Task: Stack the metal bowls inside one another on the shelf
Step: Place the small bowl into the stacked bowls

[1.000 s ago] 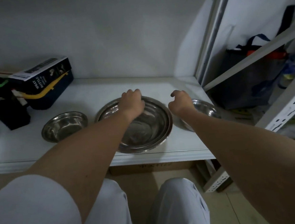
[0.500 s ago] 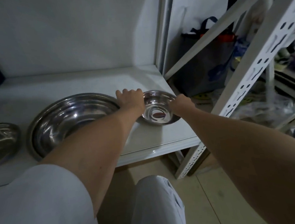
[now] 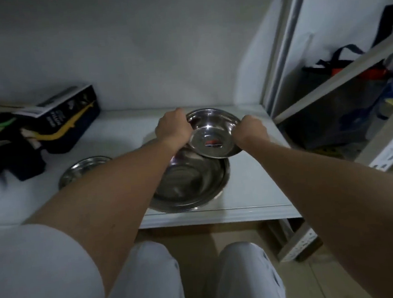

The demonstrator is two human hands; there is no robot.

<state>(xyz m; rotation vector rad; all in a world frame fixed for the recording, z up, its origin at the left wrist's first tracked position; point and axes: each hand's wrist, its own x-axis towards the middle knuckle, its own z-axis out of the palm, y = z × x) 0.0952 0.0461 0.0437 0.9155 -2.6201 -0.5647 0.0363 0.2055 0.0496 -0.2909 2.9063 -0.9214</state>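
Observation:
A small metal bowl point(image 3: 213, 133) with a red sticker inside hangs tilted toward me above the far right rim of the large metal bowl point(image 3: 189, 184). My left hand point(image 3: 172, 127) grips its left rim and my right hand point(image 3: 249, 130) grips its right rim. The large bowl rests on the white shelf point(image 3: 253, 191) near the front edge, partly hidden by my left forearm. Another small metal bowl point(image 3: 84, 168) sits on the shelf to the left, half covered by that arm.
A dark box with a yellow strip point(image 3: 68, 121) and black items point(image 3: 5, 149) crowd the shelf's left side. A grey shelf upright point(image 3: 281, 48) and a slanted brace point(image 3: 340, 74) stand to the right, with bags point(image 3: 352, 103) behind them. My knees are below the shelf edge.
Both hands have lifted the small right-hand bowl off the shelf and carried it left, over the large bowl's rim. The camera has swung back to the left.

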